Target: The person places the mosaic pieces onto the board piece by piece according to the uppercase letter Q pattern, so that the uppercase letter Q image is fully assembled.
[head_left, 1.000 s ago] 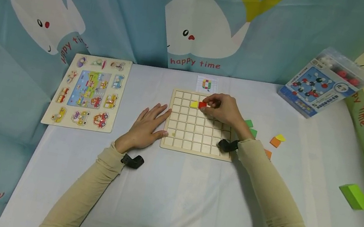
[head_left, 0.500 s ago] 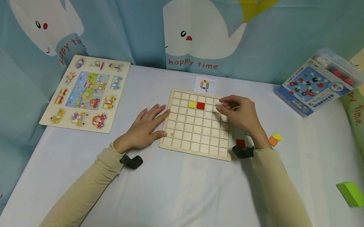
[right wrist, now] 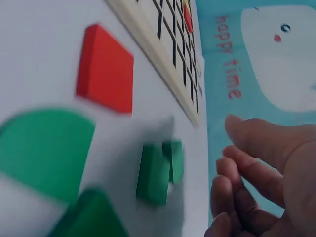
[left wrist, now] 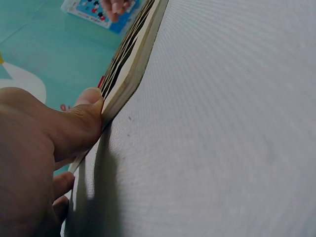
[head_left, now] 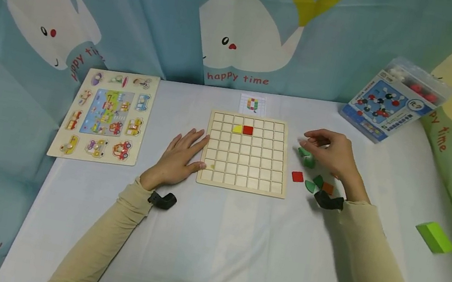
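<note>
A wooden grid board [head_left: 249, 161] lies on the table, with a yellow piece [head_left: 237, 128] and a red square [head_left: 248, 130] side by side in its second row. My left hand [head_left: 178, 159] rests spread at the board's left side, its thumb touching the edge, as the left wrist view confirms. To the right of the board, my right hand [head_left: 333, 152] hovers above green pieces [head_left: 308, 161]. Its fingers are loosely bent, with nothing between thumb and fingertips in the right wrist view. Nearer me lie a loose red square [head_left: 297, 177], a green quarter-round [head_left: 310, 186] and an orange piece [head_left: 327, 188].
Behind the board lies a small pattern card [head_left: 252, 105]. A wooden picture puzzle [head_left: 138, 148] is at the left. At the back right stands a box of molecule models [head_left: 389, 104], and a lime-green block [head_left: 435, 237] lies at the far right.
My right hand has let go of the red square on the board and moved right, off the board and over the green pieces. The left hand stays in place.
</note>
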Motion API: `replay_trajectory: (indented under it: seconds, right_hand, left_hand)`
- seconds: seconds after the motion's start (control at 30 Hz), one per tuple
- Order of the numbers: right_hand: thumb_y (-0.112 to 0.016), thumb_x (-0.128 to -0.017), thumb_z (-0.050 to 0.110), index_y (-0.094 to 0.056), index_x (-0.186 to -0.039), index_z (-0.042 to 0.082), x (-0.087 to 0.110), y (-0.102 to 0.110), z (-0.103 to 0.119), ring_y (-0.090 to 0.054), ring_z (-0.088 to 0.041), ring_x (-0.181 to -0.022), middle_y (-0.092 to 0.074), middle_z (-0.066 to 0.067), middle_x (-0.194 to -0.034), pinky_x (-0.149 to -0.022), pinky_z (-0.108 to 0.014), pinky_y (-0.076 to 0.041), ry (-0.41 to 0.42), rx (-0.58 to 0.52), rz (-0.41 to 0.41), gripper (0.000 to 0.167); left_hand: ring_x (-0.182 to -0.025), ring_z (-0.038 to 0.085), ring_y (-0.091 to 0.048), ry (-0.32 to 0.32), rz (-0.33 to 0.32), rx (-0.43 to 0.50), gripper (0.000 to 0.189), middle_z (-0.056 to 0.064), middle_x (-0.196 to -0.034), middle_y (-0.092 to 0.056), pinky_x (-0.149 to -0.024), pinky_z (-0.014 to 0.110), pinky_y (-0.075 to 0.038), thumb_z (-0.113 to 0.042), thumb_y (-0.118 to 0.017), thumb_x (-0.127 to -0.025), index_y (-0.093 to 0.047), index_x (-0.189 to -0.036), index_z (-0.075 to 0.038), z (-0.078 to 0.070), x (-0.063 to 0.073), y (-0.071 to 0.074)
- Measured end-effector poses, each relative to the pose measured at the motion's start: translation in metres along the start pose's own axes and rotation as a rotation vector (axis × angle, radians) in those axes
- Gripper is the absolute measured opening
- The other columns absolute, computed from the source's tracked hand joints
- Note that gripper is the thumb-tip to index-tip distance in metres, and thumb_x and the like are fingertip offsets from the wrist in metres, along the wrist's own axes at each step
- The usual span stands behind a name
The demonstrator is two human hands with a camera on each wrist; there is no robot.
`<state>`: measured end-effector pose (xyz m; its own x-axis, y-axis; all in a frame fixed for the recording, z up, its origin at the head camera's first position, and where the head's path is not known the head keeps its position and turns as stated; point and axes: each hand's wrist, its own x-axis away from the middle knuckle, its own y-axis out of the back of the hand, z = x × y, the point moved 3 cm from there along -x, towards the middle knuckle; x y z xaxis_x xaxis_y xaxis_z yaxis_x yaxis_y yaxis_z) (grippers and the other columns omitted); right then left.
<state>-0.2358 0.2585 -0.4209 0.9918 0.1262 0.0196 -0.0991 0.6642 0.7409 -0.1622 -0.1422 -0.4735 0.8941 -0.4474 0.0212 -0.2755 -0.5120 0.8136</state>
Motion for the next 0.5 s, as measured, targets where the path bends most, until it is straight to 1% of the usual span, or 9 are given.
replay_trajectory:
  seconds: [0.1,0.23,0.3,0.33,0.37,0.43,0.47,0.5]
  right_hand:
    - [-0.075,-0.099,0.042,-0.074,-0.127,0.005,0.007,0.009,-0.012,-0.067,-0.031,-0.101,-0.073,-0.019,-0.113,-0.08,-0.029,-0.049,-0.043,0.035,-0.004,0.047]
    - [-0.076,-0.098,0.039,-0.073,-0.127,-0.001,0.017,0.021,-0.025,-0.069,-0.037,-0.101,-0.073,-0.025,-0.115,-0.075,-0.031,-0.051,-0.082,0.098,-0.02,0.049]
    - [-0.076,-0.098,0.039,-0.069,-0.129,-0.004,0.022,0.029,-0.031,-0.067,-0.043,-0.106,-0.07,-0.03,-0.12,-0.078,-0.04,-0.056,-0.133,0.123,-0.002,0.053]
    - [-0.075,-0.098,0.039,-0.067,-0.131,-0.006,0.025,0.032,-0.034,-0.065,-0.046,-0.109,-0.069,-0.032,-0.123,-0.082,-0.045,-0.058,-0.16,0.137,0.014,0.056]
    - [-0.074,-0.099,0.041,-0.064,-0.133,-0.007,0.028,0.036,-0.038,-0.063,-0.048,-0.113,-0.066,-0.034,-0.127,-0.088,-0.051,-0.057,-0.194,0.146,0.037,0.06]
    - [-0.073,-0.099,0.046,-0.059,-0.137,-0.008,0.035,0.042,-0.044,-0.057,-0.052,-0.119,-0.061,-0.037,-0.133,-0.097,-0.064,-0.052,-0.266,0.156,0.079,0.067]
    - [-0.072,-0.099,0.049,-0.056,-0.138,-0.008,0.038,0.044,-0.048,-0.054,-0.053,-0.121,-0.059,-0.037,-0.135,-0.1,-0.068,-0.049,-0.302,0.157,0.096,0.071]
    - [-0.072,-0.099,0.051,-0.055,-0.139,-0.009,0.041,0.046,-0.052,-0.053,-0.053,-0.121,-0.058,-0.038,-0.135,-0.1,-0.069,-0.049,-0.329,0.159,0.105,0.074]
  left_hand:
    - [-0.167,0.034,-0.005,0.002,0.004,0.0,0.077,0.015,-0.178,-0.016,-0.132,0.059,0.0,-0.033,-0.064,-0.107,-0.026,-0.169,-0.009,-0.002,0.0,0.001]
    - [-0.167,0.034,-0.006,0.005,0.006,-0.003,0.077,0.014,-0.178,-0.016,-0.132,0.059,0.0,-0.034,-0.063,-0.107,-0.026,-0.169,-0.009,-0.001,0.0,0.0]
    - [-0.167,0.034,-0.006,0.007,0.006,-0.006,0.077,0.014,-0.178,-0.016,-0.132,0.059,0.0,-0.034,-0.063,-0.107,-0.025,-0.17,-0.01,0.0,0.0,-0.001]
    - [-0.167,0.034,-0.006,0.008,0.006,-0.005,0.077,0.014,-0.178,-0.016,-0.132,0.059,0.0,-0.034,-0.063,-0.107,-0.025,-0.17,-0.01,0.0,0.0,-0.001]
    - [-0.167,0.034,-0.005,0.008,0.008,-0.005,0.078,0.014,-0.178,-0.016,-0.132,0.059,0.0,-0.033,-0.064,-0.107,-0.025,-0.17,-0.01,0.0,0.0,-0.001]
    - [-0.167,0.033,-0.005,0.01,0.011,-0.006,0.078,0.013,-0.179,-0.015,-0.132,0.058,0.0,-0.033,-0.064,-0.107,-0.024,-0.17,-0.011,0.0,-0.001,-0.002]
    - [-0.167,0.034,-0.005,0.01,0.012,-0.005,0.078,0.013,-0.179,-0.015,-0.132,0.058,0.0,-0.033,-0.064,-0.107,-0.025,-0.17,-0.011,0.0,0.0,-0.002]
    - [-0.167,0.034,-0.005,0.009,0.013,-0.006,0.078,0.013,-0.179,-0.016,-0.132,0.058,0.0,-0.033,-0.064,-0.107,-0.025,-0.17,-0.011,0.0,-0.001,-0.002]
